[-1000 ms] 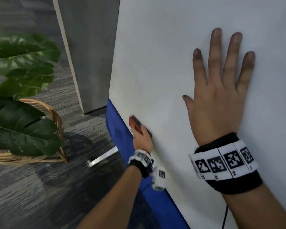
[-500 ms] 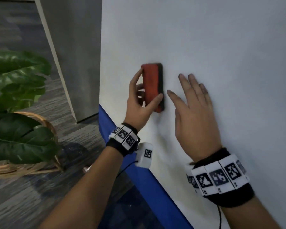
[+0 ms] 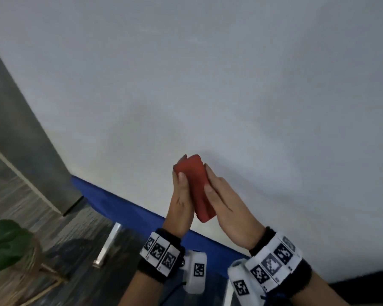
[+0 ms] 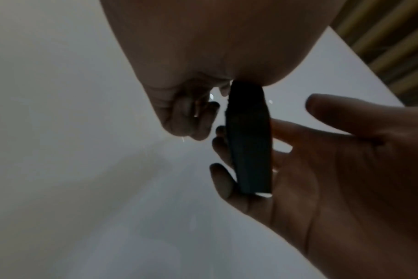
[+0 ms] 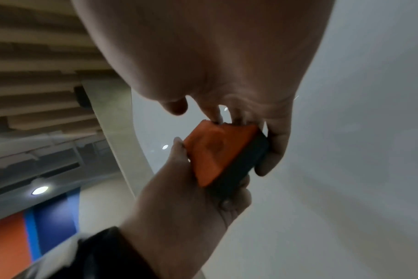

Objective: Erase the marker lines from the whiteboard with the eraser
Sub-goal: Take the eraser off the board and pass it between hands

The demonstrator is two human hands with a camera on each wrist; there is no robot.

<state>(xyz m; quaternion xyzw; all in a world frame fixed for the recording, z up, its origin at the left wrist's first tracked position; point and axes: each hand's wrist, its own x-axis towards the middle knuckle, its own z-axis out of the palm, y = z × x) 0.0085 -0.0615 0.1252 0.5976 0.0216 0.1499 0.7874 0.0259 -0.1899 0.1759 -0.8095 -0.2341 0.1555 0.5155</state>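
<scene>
In the head view the red eraser (image 3: 199, 186) with a dark felt face is held upright between both hands, low in front of the whiteboard (image 3: 230, 85). My left hand (image 3: 182, 173) grips its left side, thumb on the red back. My right hand (image 3: 207, 176) holds its right side, thumb on the back and fingers behind. The left wrist view shows the felt face (image 4: 248, 147) with the right hand's fingers (image 4: 221, 181) curled round it. From the right wrist, the eraser (image 5: 217, 151) sits in both hands. No marker lines show plainly on the board.
A blue band (image 3: 142, 210) runs along the board's lower edge, with a metal stand foot (image 3: 108, 246) on the floor below. A grey pillar (image 3: 20, 129) stands to the left. Green plant leaves (image 3: 5, 246) in a wicker basket (image 3: 20, 277) fill the lower left corner.
My left hand carried the eraser up from the board's lower edge. My right hand left its flat place on the board and closed onto the eraser. The head view tilted.
</scene>
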